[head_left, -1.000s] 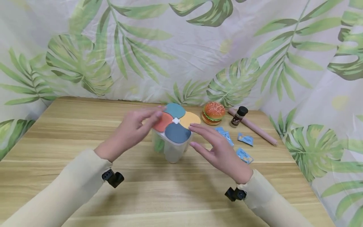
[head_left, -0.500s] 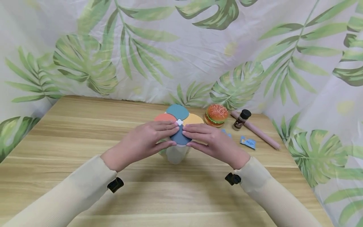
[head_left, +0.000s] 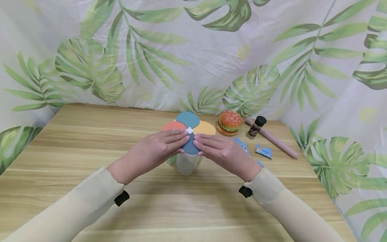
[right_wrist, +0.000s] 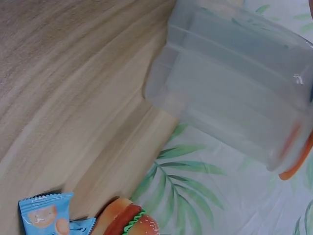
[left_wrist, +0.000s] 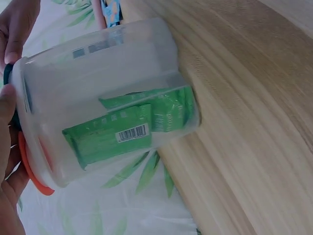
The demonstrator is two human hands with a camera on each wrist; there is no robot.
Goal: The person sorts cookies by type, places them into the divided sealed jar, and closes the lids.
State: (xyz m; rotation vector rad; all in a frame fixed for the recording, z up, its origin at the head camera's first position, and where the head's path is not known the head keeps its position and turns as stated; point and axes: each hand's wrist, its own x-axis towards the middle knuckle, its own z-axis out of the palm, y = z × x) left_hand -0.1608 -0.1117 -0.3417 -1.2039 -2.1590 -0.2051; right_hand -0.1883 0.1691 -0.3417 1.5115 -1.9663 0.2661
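A translucent plastic storage container (head_left: 185, 165) stands on the wooden table, covered by a lid (head_left: 188, 119) with teal, red-orange, yellow and navy petals around a white centre knob. My left hand (head_left: 146, 154) rests its extended fingers on the lid's red and navy petals, thumb at the front rim. From the other side, my right hand (head_left: 228, 154) lays its fingers on the navy and yellow petals, thumb also near the rim. The fingertips of both hands nearly meet. Through the container's wall, green packets (left_wrist: 115, 134) show in one compartment in the left wrist view.
To the right lie a toy hamburger (head_left: 229, 123), a black-capped bottle (head_left: 256, 127) and a pinkish rolling-pin-like rod (head_left: 279, 143). Several blue snack packets (head_left: 263, 151) are scattered closer in, partly behind the right hand. A leaf-print cloth (head_left: 151, 50) hangs behind the table (head_left: 99, 126).
Both hands have moved inward from the lid's sides onto its front part, fingertips drawing together. During the last half second they have stayed almost in place, thumbs slightly closer in. The container stays put.
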